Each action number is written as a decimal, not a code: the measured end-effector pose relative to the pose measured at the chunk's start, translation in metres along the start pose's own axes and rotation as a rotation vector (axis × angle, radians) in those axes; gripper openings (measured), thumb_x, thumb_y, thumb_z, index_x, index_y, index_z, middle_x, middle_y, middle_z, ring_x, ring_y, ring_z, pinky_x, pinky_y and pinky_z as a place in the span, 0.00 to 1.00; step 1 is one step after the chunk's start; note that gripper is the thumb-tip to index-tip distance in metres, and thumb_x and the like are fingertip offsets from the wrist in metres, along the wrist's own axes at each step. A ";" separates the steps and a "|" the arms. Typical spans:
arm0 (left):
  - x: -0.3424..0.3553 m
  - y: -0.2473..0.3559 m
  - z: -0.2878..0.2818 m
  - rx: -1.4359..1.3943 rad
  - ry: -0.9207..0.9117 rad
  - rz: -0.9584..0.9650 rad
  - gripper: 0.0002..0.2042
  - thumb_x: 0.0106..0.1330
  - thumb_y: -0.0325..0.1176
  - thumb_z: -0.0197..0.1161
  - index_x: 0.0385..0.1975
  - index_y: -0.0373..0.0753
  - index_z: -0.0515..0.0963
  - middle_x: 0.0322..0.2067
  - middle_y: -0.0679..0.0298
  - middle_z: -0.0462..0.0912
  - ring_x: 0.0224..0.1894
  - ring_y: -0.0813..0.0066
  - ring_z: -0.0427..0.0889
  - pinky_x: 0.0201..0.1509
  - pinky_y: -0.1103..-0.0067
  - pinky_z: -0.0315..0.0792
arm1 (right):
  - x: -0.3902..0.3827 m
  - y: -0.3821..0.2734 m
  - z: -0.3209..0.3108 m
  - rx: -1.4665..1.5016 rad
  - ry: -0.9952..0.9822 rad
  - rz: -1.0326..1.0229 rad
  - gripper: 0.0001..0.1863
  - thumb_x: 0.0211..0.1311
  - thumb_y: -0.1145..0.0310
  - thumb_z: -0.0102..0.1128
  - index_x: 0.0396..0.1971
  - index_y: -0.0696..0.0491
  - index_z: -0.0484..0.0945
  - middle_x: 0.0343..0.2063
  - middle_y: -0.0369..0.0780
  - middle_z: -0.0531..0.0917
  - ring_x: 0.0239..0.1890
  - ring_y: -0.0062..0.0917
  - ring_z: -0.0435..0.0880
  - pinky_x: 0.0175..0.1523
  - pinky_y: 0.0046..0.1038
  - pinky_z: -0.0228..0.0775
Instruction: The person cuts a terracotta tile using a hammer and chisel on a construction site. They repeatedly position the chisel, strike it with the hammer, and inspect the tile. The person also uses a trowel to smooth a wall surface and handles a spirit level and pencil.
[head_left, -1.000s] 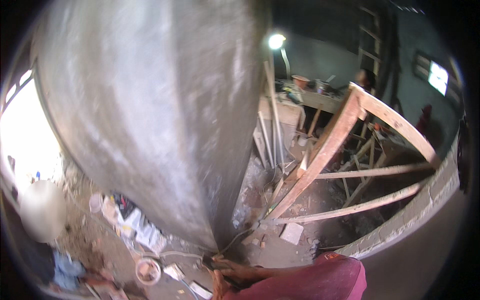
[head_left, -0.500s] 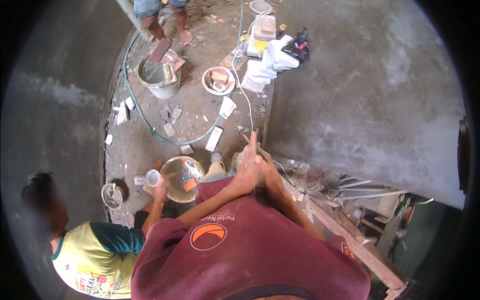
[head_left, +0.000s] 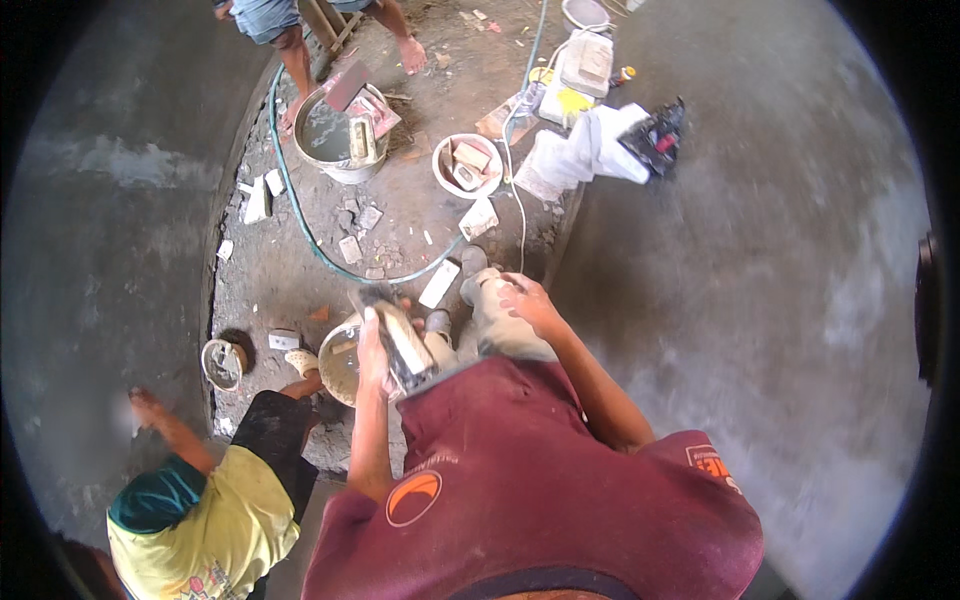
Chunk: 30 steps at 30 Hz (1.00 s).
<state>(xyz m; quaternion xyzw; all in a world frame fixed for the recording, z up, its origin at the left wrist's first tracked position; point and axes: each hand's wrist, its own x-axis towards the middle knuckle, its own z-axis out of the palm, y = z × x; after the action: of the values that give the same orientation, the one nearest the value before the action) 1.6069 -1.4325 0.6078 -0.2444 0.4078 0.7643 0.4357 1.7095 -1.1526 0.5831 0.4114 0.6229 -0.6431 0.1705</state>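
My left hand (head_left: 372, 350) is closed round what looks like a plastering trowel (head_left: 408, 348), a flat, long tool, pale in the middle and dark at both ends, slightly blurred. The trowel hangs over my lap and partly hides a bucket (head_left: 340, 365) of grey mix behind it. My right hand (head_left: 530, 308) is at my light trousers (head_left: 495, 325), near the knee, its fingers stretched out and holding nothing. Whether those fingers press on the cloth I cannot tell.
At left, a co-worker in a yellow shirt (head_left: 235, 510) reaches toward the wall. A large bucket (head_left: 345, 172) with tools and a white basin (head_left: 468, 192) stand ahead. A green hose (head_left: 300, 215) curves across the floor; a small pail (head_left: 222, 365) is left. Another person's bare legs show beyond.
My hands have come apart; the left now holds the trowel and the right has moved to my knee. The view has shifted. The co-worker's hand has left the bucket for the wall.
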 end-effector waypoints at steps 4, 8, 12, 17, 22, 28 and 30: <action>0.024 -0.013 0.024 0.032 0.222 -0.079 0.34 0.72 0.63 0.46 0.62 0.38 0.71 0.40 0.52 0.84 0.38 0.63 0.85 0.42 0.68 0.82 | 0.124 0.050 -0.050 0.111 0.013 0.261 0.22 0.68 0.54 0.61 0.53 0.55 0.76 0.35 0.39 0.83 0.34 0.23 0.81 0.38 0.26 0.75; 0.040 -0.075 0.019 0.012 0.358 -0.264 0.36 0.69 0.63 0.51 0.64 0.37 0.69 0.44 0.52 0.83 0.42 0.63 0.84 0.47 0.65 0.81 | 0.263 0.118 -0.071 0.145 0.012 0.332 0.16 0.67 0.57 0.60 0.43 0.55 0.79 0.24 0.34 0.80 0.20 0.19 0.76 0.23 0.23 0.67; 0.031 -0.150 0.014 -0.173 0.396 -0.572 0.34 0.69 0.56 0.56 0.66 0.36 0.66 0.49 0.53 0.81 0.46 0.63 0.83 0.49 0.66 0.80 | 0.412 0.146 -0.064 0.135 -0.045 0.254 0.12 0.70 0.60 0.61 0.42 0.52 0.76 0.19 0.31 0.76 0.18 0.17 0.74 0.21 0.23 0.64; 0.062 -0.152 0.036 -0.278 0.455 -0.760 0.30 0.70 0.48 0.57 0.66 0.35 0.64 0.55 0.52 0.77 0.52 0.62 0.81 0.54 0.65 0.79 | 0.574 0.146 -0.026 -0.020 0.003 0.003 0.14 0.67 0.60 0.62 0.41 0.56 0.79 0.24 0.38 0.81 0.21 0.21 0.79 0.24 0.25 0.71; 0.114 -0.121 0.074 -0.243 0.707 -0.861 0.30 0.71 0.44 0.56 0.68 0.36 0.60 0.60 0.52 0.74 0.56 0.61 0.79 0.57 0.65 0.78 | 0.688 0.164 0.013 -0.282 -0.004 -0.015 0.26 0.64 0.49 0.54 0.45 0.59 0.82 0.30 0.52 0.86 0.38 0.45 0.87 0.48 0.42 0.75; 0.117 -0.133 0.067 -0.242 0.740 -0.790 0.29 0.72 0.44 0.54 0.68 0.37 0.60 0.60 0.53 0.74 0.56 0.63 0.78 0.57 0.67 0.77 | 0.657 0.209 0.026 -0.324 0.039 -0.059 0.19 0.67 0.60 0.59 0.49 0.60 0.80 0.30 0.41 0.84 0.28 0.25 0.81 0.34 0.29 0.74; 0.120 -0.132 0.065 -0.253 0.743 -0.803 0.29 0.72 0.45 0.54 0.68 0.37 0.61 0.60 0.53 0.74 0.55 0.63 0.78 0.56 0.68 0.77 | 0.620 0.211 0.027 -0.115 0.033 -0.007 0.18 0.68 0.63 0.59 0.49 0.61 0.79 0.27 0.39 0.84 0.24 0.20 0.81 0.30 0.25 0.74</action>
<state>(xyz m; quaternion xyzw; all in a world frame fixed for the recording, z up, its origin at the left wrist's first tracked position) 1.6597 -1.2840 0.5013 -0.6837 0.3139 0.4438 0.4869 1.4817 -1.0310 -0.0191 0.4093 0.6630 -0.6000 0.1815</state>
